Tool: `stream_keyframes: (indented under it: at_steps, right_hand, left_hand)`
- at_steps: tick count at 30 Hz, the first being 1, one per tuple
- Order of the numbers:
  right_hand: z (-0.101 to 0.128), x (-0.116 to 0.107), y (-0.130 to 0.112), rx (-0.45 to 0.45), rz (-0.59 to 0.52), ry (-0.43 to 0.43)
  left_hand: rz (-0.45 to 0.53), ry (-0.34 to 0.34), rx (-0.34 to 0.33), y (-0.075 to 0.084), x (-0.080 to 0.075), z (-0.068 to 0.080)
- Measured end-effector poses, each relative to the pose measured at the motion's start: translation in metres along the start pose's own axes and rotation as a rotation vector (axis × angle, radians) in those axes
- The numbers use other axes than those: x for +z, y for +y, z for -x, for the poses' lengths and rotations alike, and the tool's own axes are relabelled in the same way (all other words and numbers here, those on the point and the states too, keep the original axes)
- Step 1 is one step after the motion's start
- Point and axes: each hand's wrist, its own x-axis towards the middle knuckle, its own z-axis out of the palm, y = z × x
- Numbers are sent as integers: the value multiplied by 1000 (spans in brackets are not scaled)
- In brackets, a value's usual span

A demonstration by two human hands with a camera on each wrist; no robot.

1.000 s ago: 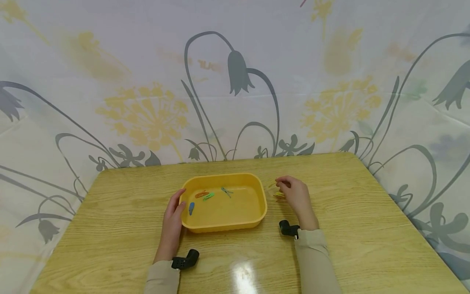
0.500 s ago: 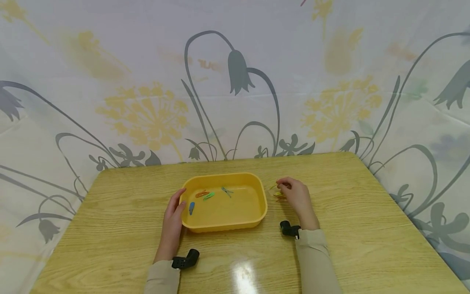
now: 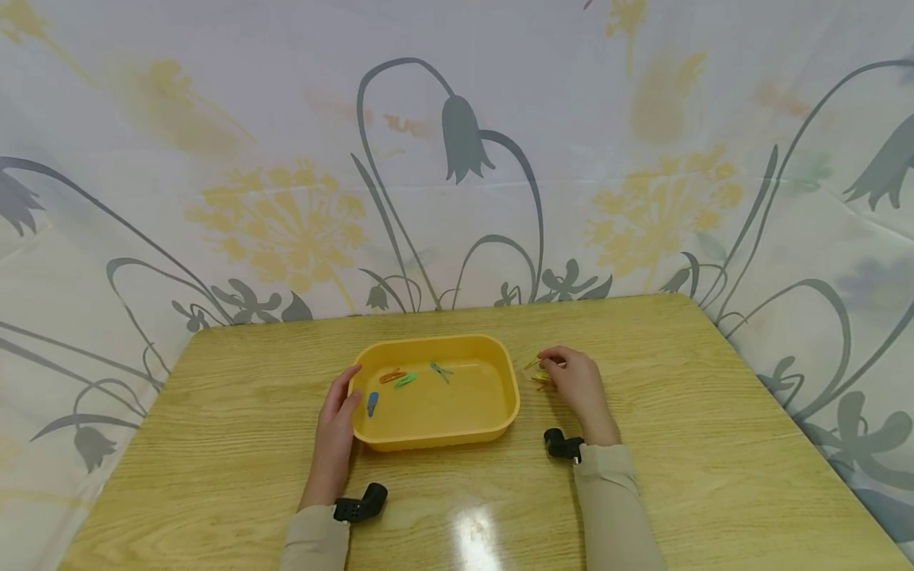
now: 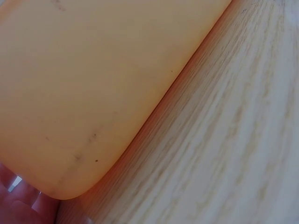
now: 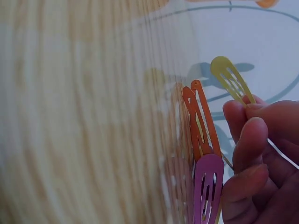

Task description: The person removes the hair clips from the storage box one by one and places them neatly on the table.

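The right hand [image 3: 580, 386] pinches a yellow hair clip [image 5: 229, 78]. It looks thin, light, bendy and slippery, so hold its flat middle. The left hand [image 3: 336, 428] lies flat against the tub [image 3: 435, 434].

Bright even light, tabletop glare, blurred wrist views

- Between the hands: yellow tray [image 3: 508, 396], raised walls blocking any low sideways pass across the middle of the surface [image 3: 685, 444].
- Left hand [image 3: 336, 432] flat against the tray's left wall, no gap there.
- Right hand [image 3: 577, 386] just right of the tray, grip closed on a yellow hair clip [image 5: 229, 77]; orange clips [image 5: 200, 121] and a pink clip [image 5: 207, 186] lying close beside it.
- Wide bare wood to far left, far right and near edge.
- Flowered curtain [image 3: 457, 159] closing off the back.
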Motion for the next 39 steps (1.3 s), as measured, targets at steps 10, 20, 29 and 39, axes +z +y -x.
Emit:
stream_keyframes:
  at_steps: [10,20,29,39]
  right_hand:
    - [0,-2,-2,2,47,-21]
    - [-1,-1,-2,-5,93,-9]
    - [-1,0,-2,-3,113,-7]
    - [-2,1,-2,3,156,2]
  left_hand:
    - [-2,-1,-8,-1,-1,-1]
    - [-7,-1,12,-1,0,-1]
    - [11,1,2,-4,-1,-2]
    - [-11,7,47,-25,-6,-12]
